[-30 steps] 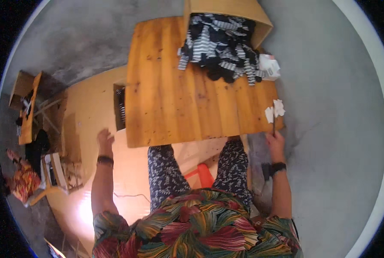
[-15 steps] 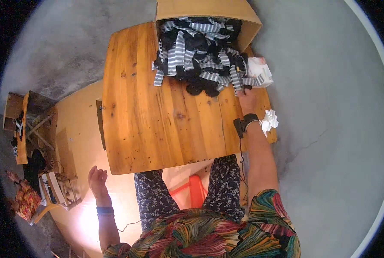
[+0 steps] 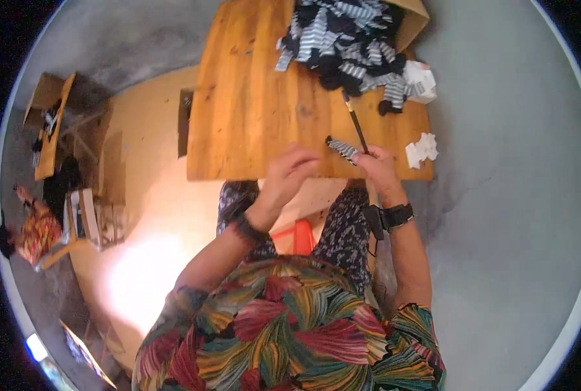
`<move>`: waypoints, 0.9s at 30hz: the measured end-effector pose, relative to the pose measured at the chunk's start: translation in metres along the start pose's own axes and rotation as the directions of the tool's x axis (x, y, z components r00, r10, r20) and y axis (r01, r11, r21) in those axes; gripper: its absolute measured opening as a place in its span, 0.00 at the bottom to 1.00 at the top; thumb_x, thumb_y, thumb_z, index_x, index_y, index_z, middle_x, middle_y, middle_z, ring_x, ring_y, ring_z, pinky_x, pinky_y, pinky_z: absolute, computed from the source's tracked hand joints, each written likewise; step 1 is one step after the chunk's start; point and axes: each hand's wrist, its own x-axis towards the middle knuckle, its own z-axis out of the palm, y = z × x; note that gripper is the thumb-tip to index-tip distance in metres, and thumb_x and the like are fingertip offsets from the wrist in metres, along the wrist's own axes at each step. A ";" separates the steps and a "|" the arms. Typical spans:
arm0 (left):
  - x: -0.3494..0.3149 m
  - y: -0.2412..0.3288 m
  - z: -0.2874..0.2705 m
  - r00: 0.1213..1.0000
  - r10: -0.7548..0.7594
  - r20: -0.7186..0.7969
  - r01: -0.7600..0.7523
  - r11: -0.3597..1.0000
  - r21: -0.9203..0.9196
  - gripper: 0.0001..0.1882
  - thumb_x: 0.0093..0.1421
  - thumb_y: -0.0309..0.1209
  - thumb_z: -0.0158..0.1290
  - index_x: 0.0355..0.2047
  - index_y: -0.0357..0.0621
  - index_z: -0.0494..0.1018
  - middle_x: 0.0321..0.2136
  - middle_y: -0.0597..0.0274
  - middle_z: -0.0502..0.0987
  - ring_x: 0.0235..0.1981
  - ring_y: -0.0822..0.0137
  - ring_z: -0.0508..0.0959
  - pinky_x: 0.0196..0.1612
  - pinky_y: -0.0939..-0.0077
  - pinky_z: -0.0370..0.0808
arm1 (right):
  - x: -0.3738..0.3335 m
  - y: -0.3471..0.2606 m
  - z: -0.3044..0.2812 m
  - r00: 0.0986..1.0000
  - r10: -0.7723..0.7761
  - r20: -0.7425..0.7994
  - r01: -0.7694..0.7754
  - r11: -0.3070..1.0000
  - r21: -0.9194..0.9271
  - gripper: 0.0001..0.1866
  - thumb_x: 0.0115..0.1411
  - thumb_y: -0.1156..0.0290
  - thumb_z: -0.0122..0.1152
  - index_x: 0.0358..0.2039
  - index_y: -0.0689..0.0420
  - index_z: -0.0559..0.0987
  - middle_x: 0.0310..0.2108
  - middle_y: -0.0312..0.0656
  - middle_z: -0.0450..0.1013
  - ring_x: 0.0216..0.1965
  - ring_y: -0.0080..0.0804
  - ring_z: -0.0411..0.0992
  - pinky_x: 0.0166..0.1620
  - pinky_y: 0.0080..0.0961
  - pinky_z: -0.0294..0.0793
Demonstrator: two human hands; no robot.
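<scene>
Fingers of the right hand [image 3: 378, 171] grasp a striped sock [image 3: 343, 150] and black stick [image 3: 355, 124] over the table [image 3: 238, 117], near side; the left hand's [image 3: 287, 171] are loosely parted. I see a sock heap [image 3: 349, 49] far, white box [image 3: 421, 83] and paper scraps [image 3: 421, 152] right. The sock slants, tip pointing far-left.

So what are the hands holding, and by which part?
The right hand holds a striped cloth piece by its near end, plus a slim black tool by its near end. The left hand looks empty.
</scene>
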 end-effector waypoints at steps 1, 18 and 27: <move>0.001 0.000 0.010 1.000 0.010 0.002 -0.009 0.997 -0.081 0.08 0.51 0.25 0.51 0.32 0.35 0.72 0.29 0.61 0.72 0.34 0.71 0.71 0.36 0.82 0.67 | -0.009 -0.007 0.008 1.000 0.009 0.023 -0.009 1.000 0.001 0.08 0.47 0.69 0.57 0.21 0.60 0.75 0.18 0.27 0.66 0.20 0.14 0.61 0.23 0.14 0.59; -0.063 -0.023 -0.026 0.923 -0.385 0.028 0.243 0.523 -0.817 0.06 0.53 0.27 0.52 0.28 0.38 0.68 0.23 0.58 0.75 0.24 0.68 0.76 0.26 0.80 0.74 | -0.048 -0.025 0.110 0.958 0.125 0.258 -0.136 0.990 0.024 0.06 0.51 0.69 0.56 0.27 0.57 0.76 0.18 0.26 0.67 0.15 0.09 0.55 0.17 0.09 0.50; -0.081 -0.022 -0.032 0.909 -0.412 -0.054 0.210 0.568 -0.796 0.08 0.52 0.28 0.52 0.29 0.35 0.69 0.25 0.57 0.75 0.24 0.66 0.76 0.27 0.78 0.75 | -0.053 -0.021 0.130 0.965 0.011 0.263 0.036 0.984 -0.173 0.07 0.50 0.72 0.56 0.23 0.63 0.75 0.19 0.29 0.68 0.22 0.15 0.63 0.26 0.14 0.63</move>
